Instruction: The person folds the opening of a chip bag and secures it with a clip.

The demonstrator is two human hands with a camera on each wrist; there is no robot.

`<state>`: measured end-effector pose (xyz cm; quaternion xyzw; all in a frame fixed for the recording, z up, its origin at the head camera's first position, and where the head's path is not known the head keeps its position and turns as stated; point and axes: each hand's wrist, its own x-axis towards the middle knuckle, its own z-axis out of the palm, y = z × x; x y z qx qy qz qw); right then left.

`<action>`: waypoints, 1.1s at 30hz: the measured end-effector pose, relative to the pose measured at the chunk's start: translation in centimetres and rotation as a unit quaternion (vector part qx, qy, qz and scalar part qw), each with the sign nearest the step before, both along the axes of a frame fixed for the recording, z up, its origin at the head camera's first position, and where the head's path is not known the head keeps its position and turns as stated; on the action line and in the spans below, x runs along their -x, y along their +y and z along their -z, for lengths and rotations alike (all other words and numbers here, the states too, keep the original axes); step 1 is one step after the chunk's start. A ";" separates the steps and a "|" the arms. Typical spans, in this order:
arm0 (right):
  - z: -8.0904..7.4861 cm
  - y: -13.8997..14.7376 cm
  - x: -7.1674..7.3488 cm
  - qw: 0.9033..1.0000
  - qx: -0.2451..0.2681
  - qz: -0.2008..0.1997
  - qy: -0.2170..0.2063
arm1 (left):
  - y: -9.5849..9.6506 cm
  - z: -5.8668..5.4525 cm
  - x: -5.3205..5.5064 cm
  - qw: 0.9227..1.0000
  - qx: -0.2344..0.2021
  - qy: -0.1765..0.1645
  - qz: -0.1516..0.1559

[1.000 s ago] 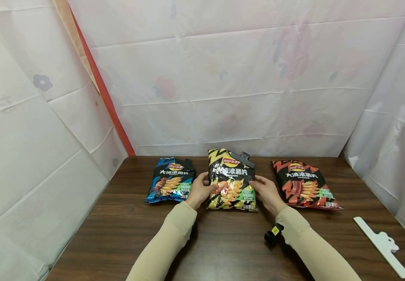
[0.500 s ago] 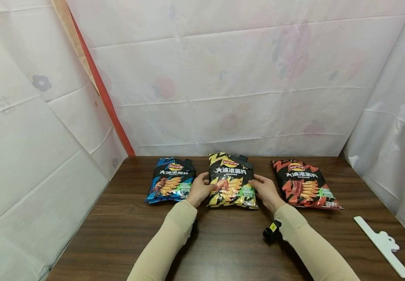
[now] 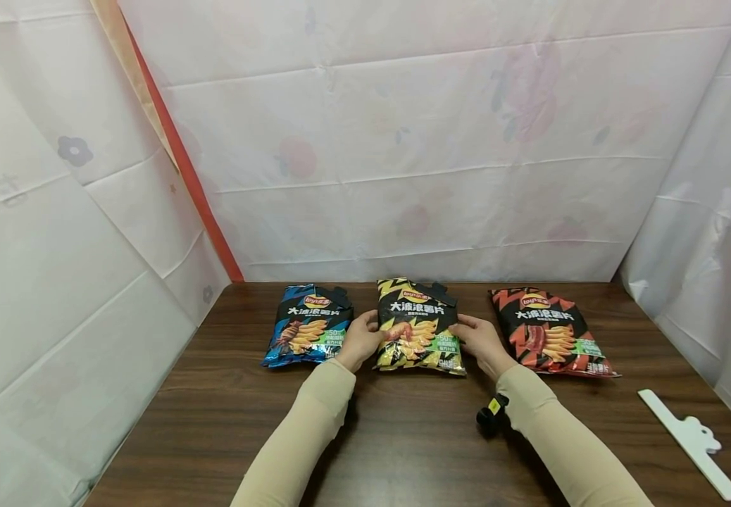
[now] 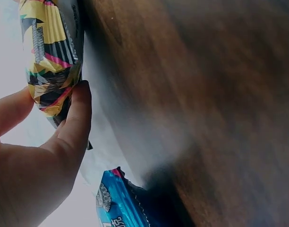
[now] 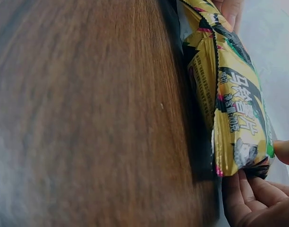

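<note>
A yellow-and-black chip bag point(image 3: 417, 327) lies face up at the back middle of the table, a black clip point(image 3: 434, 293) across its top right corner. My left hand point(image 3: 360, 343) grips its left side, thumb on the front and fingers curled to the underside, as the left wrist view shows the bag point(image 4: 50, 56) between them. My right hand point(image 3: 481, 345) holds the right side, its thumb point(image 5: 285, 150) over the bag point(image 5: 234, 104) and its fingers under the edge.
To the left lies a blue chip bag point(image 3: 311, 327) with a black clip point(image 3: 339, 297). A red chip bag point(image 3: 549, 334) lies to the right. Near the right edge of the wooden table point(image 3: 403, 451) is a white clip point(image 3: 685, 440). A patterned white sheet point(image 3: 403, 141) hangs behind.
The top of the yellow chip bag has tipped back and down, so it lies flatter on the table. Both hands have stayed at its sides.
</note>
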<state>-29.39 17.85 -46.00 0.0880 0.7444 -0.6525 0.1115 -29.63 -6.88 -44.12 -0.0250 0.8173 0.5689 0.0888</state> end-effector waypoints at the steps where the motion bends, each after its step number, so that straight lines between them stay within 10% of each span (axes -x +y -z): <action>1: 0.0 0.0 0.0 1.000 -0.001 -0.003 0.002 | 0.0 0.0 0.0 1.000 -0.004 -0.001 0.003; 33: -1.7 0.5 -0.9 0.999 -0.020 -0.029 0.011 | 0.2 -1.0 -0.1 0.998 0.018 0.014 0.056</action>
